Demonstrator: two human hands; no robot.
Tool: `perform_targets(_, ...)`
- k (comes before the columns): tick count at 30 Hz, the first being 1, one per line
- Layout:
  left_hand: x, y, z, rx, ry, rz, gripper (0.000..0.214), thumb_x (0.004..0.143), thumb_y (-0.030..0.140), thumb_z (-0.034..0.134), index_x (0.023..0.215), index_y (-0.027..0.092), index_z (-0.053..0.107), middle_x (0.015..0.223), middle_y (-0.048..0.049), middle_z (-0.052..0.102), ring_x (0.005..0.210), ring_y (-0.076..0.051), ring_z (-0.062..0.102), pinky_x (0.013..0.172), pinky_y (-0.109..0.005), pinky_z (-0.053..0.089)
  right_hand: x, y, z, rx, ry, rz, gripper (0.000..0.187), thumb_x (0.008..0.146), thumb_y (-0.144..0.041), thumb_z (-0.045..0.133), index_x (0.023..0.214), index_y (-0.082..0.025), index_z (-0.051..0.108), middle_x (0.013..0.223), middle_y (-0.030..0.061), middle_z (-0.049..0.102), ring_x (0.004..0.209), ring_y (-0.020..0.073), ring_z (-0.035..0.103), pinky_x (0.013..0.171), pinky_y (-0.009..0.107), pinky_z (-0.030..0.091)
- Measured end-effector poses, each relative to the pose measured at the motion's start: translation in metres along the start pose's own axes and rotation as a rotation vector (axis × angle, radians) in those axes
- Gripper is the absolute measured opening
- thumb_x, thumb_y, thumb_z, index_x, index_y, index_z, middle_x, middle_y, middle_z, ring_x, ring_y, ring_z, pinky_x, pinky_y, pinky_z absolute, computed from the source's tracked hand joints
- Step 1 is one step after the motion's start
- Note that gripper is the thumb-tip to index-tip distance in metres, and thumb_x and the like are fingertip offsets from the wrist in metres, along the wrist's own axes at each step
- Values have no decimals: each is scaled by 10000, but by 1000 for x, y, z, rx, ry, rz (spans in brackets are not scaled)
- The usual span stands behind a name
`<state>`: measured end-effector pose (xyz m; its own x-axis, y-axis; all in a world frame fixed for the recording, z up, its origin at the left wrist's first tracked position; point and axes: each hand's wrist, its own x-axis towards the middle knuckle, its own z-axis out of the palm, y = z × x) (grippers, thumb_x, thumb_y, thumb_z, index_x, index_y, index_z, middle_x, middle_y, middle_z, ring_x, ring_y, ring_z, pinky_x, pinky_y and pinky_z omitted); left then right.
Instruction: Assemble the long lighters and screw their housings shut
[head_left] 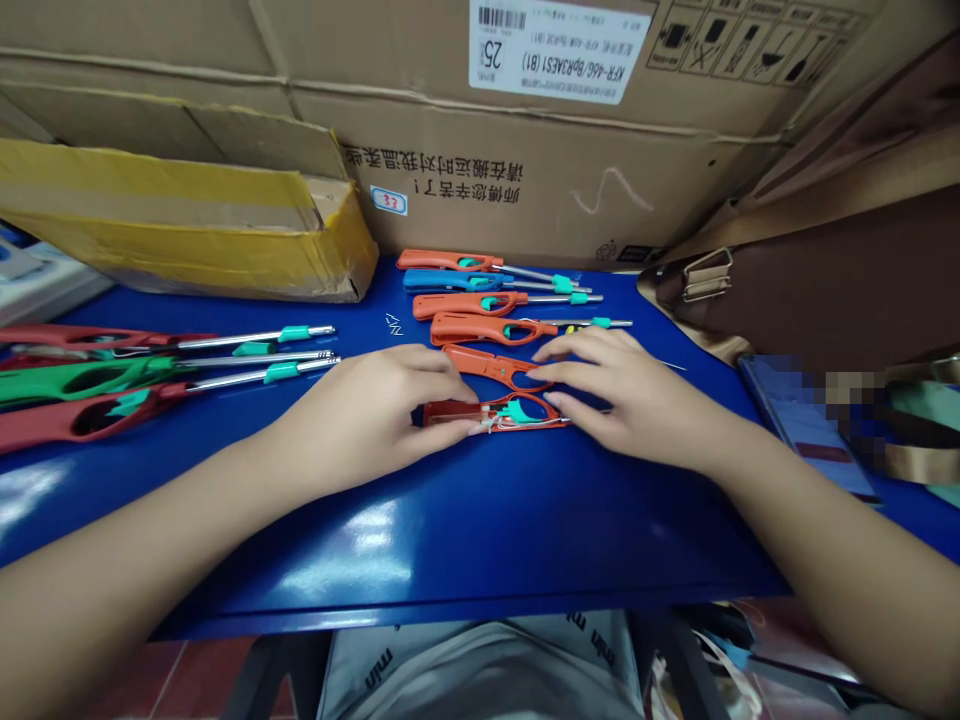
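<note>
An open orange lighter body with a teal trigger lies on the blue table between my hands. My left hand curls its fingers over the body's left end. My right hand rests on its right end, thumb against the trigger area, with the fingers reaching over a second orange shell half just behind. Behind that lies a row of long-nosed lighters: an orange one, another orange one, a blue one and an orange one.
Several red and green lighters with metal tubes lie at the left. A small wire spring sits behind my left hand. A yellow-taped carton and a large cardboard box close off the back. A brown bag and a blue booklet are on the right.
</note>
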<state>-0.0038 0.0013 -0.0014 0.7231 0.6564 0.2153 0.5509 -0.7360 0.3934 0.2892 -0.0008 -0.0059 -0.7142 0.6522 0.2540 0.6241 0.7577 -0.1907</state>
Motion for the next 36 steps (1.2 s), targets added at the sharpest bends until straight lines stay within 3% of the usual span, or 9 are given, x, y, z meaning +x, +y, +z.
perform_targets(3,0,-1,1,52,-39,70,191,997,378,632,1084,244,737,1089,-32,727,1008,-220,655,871,-345,517,-1,18,-8,-51,8,30,183,1007,-254,566,1029,-192,737,1094,95,730,1032,257,657,925,433,452)
perform_targets(6,1,-1,5,62,-72,85,189,982,365,646,1104,225,680,1111,-44,708,1025,-236,624,865,-357,503,-2,27,-15,74,-66,18,141,978,-302,631,945,-193,714,964,66,723,901,212,657,857,372,467)
perform_targets(11,0,0,12,21,-92,55,156,990,289,613,1127,214,619,1086,-45,693,992,-227,625,831,-347,496,-1,23,-19,312,-271,81,182,951,-344,676,876,-180,702,883,36,688,793,156,618,746,293,481)
perform_targets(18,1,-6,17,2,-87,139,203,1056,240,513,1223,217,627,1200,-68,688,1100,-223,624,961,-364,497,2,17,-16,413,-339,232,279,934,-371,682,740,-184,610,734,-6,621,664,129,543,599,257,420)
perform_targets(21,2,-7,18,25,-102,162,230,1074,257,480,1219,237,658,1225,-63,681,1120,-225,614,993,-380,493,1,15,-14,379,-295,194,196,924,-321,694,800,-183,635,819,9,643,720,134,558,641,260,431)
perform_targets(26,1,-7,17,42,-97,181,261,1075,255,480,1208,255,704,1246,-59,686,1141,-224,611,1002,-385,505,2,6,-2,352,-113,117,93,899,-246,718,892,-183,650,877,7,619,770,131,545,699,259,428)
perform_targets(36,2,-8,17,130,-100,226,331,1058,219,482,1281,269,721,1230,-99,688,1118,-258,626,946,-407,554,2,1,6,331,-109,104,109,942,-247,675,854,-187,651,860,12,642,749,135,552,670,265,397)
